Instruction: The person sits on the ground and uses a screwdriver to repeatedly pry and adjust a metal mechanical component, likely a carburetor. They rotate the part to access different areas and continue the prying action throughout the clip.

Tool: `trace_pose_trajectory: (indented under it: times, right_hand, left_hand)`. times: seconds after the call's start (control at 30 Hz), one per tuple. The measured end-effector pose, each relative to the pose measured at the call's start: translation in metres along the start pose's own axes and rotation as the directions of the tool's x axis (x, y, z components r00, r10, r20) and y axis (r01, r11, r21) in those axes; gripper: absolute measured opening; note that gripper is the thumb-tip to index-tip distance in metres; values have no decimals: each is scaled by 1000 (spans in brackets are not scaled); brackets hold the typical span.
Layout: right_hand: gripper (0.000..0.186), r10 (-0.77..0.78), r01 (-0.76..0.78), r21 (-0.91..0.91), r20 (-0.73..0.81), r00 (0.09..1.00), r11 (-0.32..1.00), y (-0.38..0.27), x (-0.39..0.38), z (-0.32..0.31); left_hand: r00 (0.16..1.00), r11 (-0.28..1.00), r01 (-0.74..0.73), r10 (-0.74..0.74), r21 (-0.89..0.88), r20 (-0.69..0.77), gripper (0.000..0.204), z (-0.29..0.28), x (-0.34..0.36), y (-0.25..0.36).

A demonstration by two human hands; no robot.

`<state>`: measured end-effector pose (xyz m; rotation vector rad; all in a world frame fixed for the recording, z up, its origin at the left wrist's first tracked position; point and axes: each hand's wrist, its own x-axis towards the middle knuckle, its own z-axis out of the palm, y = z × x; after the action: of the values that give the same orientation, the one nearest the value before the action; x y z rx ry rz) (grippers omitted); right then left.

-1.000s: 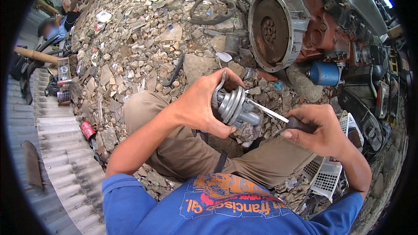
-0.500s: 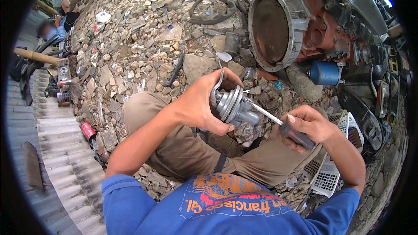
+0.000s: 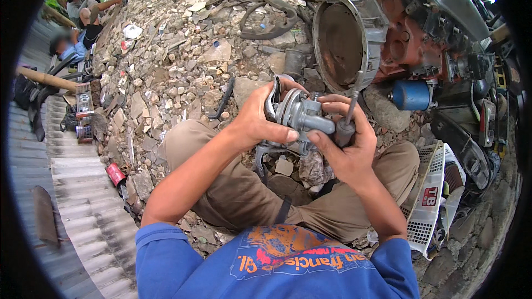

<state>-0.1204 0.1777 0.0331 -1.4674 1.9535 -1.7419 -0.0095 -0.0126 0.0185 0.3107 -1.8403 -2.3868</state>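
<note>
A grey metal pump-like part (image 3: 299,115) is held up above my lap. My left hand (image 3: 256,119) grips its left side, thumb across the front. My right hand (image 3: 344,145) cups the part's right end and also holds a screwdriver (image 3: 349,112), its black handle in the palm and the thin shaft pointing up. Both hands touch the part. I sit cross-legged in tan trousers (image 3: 233,194) on rubble.
A rusty engine with a round bell housing (image 3: 346,33) stands at the upper right, a blue oil filter (image 3: 410,95) below it. White plastic grilles (image 3: 429,199) lie at my right. Corrugated sheet (image 3: 72,188) lies on the left, where other people sit far off.
My right hand has come in from the right and closed onto the part. The screwdriver, earlier levelled at the part, now points upward. The part has risen slightly.
</note>
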Motion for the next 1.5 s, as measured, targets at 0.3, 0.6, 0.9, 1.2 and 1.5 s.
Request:
trace_pose_trajectory:
  times: [0.3, 0.6, 0.9, 1.2, 1.5]
  right_hand:
    - [32, 86, -61, 352, -56, 995, 934, 16, -27, 16]
    - [45, 167, -109, 466, -85, 982, 878, 23, -49, 24]
    - [38, 119, -87, 481, -36, 992, 872, 31, -45, 22]
    - [29, -11, 11, -13, -41, 999, 1000, 9, 2, 2]
    - [31, -241, 250, -91, 102, 965, 964, 14, 12, -7]
  left_hand:
    - [984, 952, -166, 176, 255, -16, 91, 11, -16, 5]
    - [986, 920, -168, 164, 354, 43, 103, 19, -27, 4]
    - [984, 925, -134, 167, 356, -65, 78, 24, -31, 1]
    - [947, 892, -158, 259, 424, -192, 73, 20, -20, 5]
    - [981, 857, -127, 182, 499, -63, 75, 21, -23, 7]
